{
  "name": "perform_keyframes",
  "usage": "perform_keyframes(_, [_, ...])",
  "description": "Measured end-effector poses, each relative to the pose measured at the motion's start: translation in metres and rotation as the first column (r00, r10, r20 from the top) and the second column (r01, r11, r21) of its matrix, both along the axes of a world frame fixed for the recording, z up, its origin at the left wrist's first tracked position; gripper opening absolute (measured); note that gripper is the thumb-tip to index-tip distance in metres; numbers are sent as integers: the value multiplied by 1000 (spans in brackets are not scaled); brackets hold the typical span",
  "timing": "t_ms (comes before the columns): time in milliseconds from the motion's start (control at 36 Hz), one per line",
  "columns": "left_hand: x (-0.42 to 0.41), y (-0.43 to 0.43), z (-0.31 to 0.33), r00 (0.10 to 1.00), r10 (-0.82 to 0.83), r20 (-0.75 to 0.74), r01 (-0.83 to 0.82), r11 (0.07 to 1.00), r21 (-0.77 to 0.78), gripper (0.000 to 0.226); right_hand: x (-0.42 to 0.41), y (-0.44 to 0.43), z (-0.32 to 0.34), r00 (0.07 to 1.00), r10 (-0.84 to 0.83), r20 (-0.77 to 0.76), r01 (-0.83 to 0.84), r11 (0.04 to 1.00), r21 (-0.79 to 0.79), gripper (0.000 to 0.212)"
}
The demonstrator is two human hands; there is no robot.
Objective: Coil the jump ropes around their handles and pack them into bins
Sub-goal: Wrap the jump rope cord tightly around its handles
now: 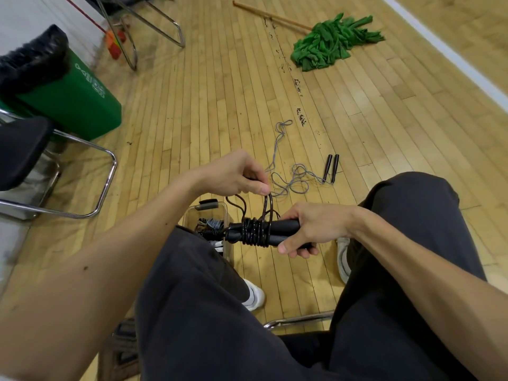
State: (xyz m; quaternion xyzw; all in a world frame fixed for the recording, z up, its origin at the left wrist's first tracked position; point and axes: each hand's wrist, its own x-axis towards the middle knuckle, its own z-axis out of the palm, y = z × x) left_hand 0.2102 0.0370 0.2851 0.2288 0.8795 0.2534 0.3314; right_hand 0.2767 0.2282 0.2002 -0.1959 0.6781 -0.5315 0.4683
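Winding a black jump rope (255, 232) around its paired handles (286, 225), a seated person works over their lap. The right hand (313, 229) grips the handles at one end, its fingers (305, 253) curled closed around them and holding the pair roughly level. Several tight turns of rope sit side by side on the handles, just beside those gripping fingers. The left hand (236, 176), above the coil, pinches the loose rope between thumb and fingers (259, 188), and a slack loop hangs from that pinch down to the coil. To do this step well, the pinching fingers should likely draw the slack taut before each turn, lay every new turn touching the last rather than crossing it, and leave a short tail to tuck under. The gripping fingers should probably press both handles firmly together so they do not splay. A clear bin (189, 215) stands on the floor (220, 105) below the coil, partly hidden by the left thigh, holding what look like other coiled ropes. A grey jump rope (294, 182) lies uncoiled on the floor beyond the left fingers, apart from the bin.
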Motion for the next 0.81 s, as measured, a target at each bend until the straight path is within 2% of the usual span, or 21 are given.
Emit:
perform_keyframes(278, [13,-15,-35,954,188,234,-227,962,150,12,1,2,7,1000,-2,-3,1,989,-148,11])
perform_keyframes(361, [18,-20,-40,919,254,300,-324,921,214,16,0,3,8,999,-33,-17,29,983,-181,18])
perform_keyframes(500, [28,-31,-54,850,317,420,-460,837,298,15,0,5,9,996,-91,1,89,969,-231,12])
perform_keyframes(528, [29,-33,-57,834,324,446,-484,817,312,21,0,4,10,995,-96,4,94,966,-241,13])
perform_keyframes(583, [34,-35,-60,823,330,463,-500,807,314,33,-1,3,10,995,-101,17,102,961,-257,15])
perform_keyframes(667, [45,-35,-66,836,364,411,-490,832,260,23,-1,2,11,994,-108,13,108,960,-258,16])
perform_keyframes(750, [51,-34,-73,754,414,510,-595,759,264,26,-1,3,12,987,-160,10,158,955,-253,8])
perform_keyframes(806, [53,-32,-77,714,429,554,-647,706,287,20,-2,4,13,976,-218,9,213,943,-255,6])
